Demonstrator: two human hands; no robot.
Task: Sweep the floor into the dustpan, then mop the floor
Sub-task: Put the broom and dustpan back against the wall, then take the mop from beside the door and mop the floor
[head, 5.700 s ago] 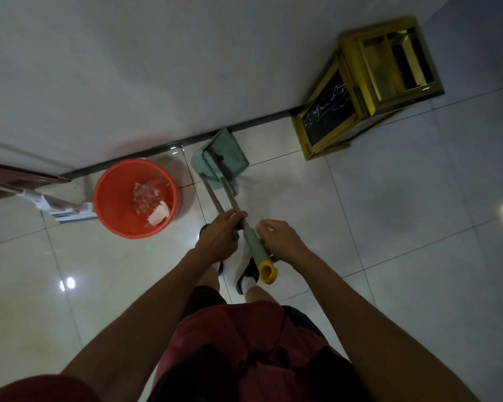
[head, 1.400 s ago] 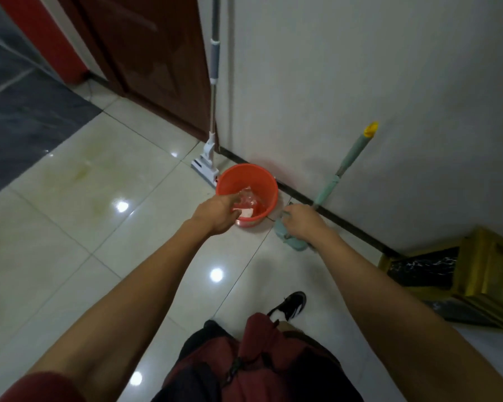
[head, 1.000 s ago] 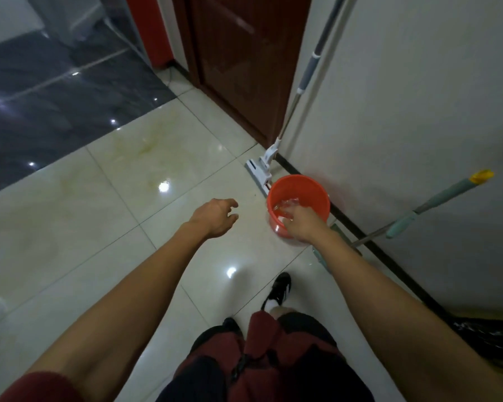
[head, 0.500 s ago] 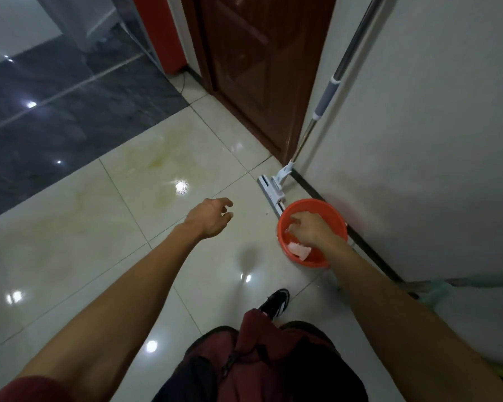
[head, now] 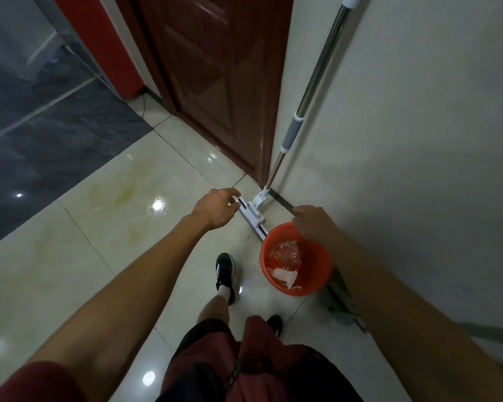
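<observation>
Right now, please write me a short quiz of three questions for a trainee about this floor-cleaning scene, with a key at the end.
1. True or false: the left hand grips the mop by its pole.
2. What leans against the wall beside the brown door? A) a broom B) the mop C) a ladder
3. Fill in: the orange bucket holds a crumpled clear wrapper and a scrap of white ____.

Key:
1. False; it hovers by the mop head, holding nothing.
2. B
3. Paper. The right hand is above the bucket's rim, holding nothing visible.
</observation>
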